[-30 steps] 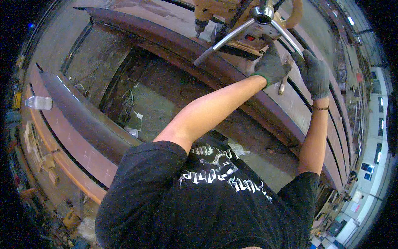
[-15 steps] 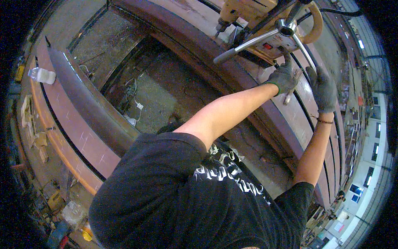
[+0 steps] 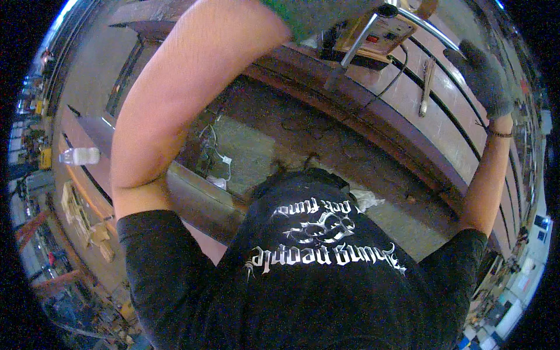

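Observation:
A tan magnetic drill (image 3: 379, 36) stands on a reddish-brown steel beam (image 3: 446, 93) at the top right, its front panel carrying a red switch. My right hand (image 3: 487, 81), in a dark grey glove, closes round the outer end of one of the drill's metal feed levers (image 3: 429, 29). Another lever points down toward the beam's edge. My left hand (image 3: 332, 14), gloved with a green cuff, is raised across the top of the view. It is blurred and partly cut off, and covers part of the drill; its fingers do not show.
A slim brush-like stick (image 3: 427, 87) lies on the beam, near a thin black cable (image 3: 394, 81). To the left, a plastic bottle (image 3: 80, 156) with whitish contents rests on another beam. A white plug (image 3: 226, 159) and cord lie below, between the beams. Wood scraps (image 3: 79, 213) lie far left.
My left hand has left the spot beside the drill's base and swung up and left, close to the camera. My right hand stays at the lever. The view has shifted.

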A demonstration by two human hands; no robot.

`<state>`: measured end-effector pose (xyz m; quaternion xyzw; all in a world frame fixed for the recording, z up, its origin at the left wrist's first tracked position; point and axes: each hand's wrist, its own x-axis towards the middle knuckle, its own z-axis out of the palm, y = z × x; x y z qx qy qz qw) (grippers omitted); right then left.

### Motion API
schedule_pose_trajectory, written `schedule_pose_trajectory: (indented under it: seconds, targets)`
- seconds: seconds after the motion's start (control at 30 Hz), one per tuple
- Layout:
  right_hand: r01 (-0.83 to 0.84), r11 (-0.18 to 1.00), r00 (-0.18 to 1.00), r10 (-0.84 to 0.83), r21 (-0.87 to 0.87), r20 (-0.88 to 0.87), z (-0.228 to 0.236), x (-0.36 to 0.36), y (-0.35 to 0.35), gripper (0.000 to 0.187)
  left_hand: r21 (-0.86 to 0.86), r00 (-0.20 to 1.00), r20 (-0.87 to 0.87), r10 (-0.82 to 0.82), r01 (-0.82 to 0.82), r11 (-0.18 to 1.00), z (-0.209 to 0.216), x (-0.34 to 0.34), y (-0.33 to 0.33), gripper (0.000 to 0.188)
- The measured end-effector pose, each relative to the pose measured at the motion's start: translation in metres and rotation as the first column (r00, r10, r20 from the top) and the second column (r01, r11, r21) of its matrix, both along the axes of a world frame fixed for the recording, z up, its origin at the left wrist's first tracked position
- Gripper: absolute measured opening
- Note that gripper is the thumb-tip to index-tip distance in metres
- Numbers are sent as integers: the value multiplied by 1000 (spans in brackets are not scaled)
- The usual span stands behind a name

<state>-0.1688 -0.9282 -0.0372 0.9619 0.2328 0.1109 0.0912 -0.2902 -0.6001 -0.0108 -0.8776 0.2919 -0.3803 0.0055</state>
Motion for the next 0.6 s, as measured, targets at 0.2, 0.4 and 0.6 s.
schedule_pose_trajectory:
  seconds: [0.2, 0.4, 0.6]
  targets:
    - [-82, 991, 995, 76, 102, 63, -11, 3, -31, 50, 148, 995, -45, 89, -82, 986, 7, 11, 18, 17]
    - [-64, 998, 997, 65, -23, 45, -5, -2, -25, 37, 186, 986, -63, 154, -140, 973, 18, 15, 20, 18]
    - [-168, 981, 981, 157, 96, 112, -21, 11, -55, 37, 165, 987, -55, 150, -140, 976, 16, 27, 20, 21]
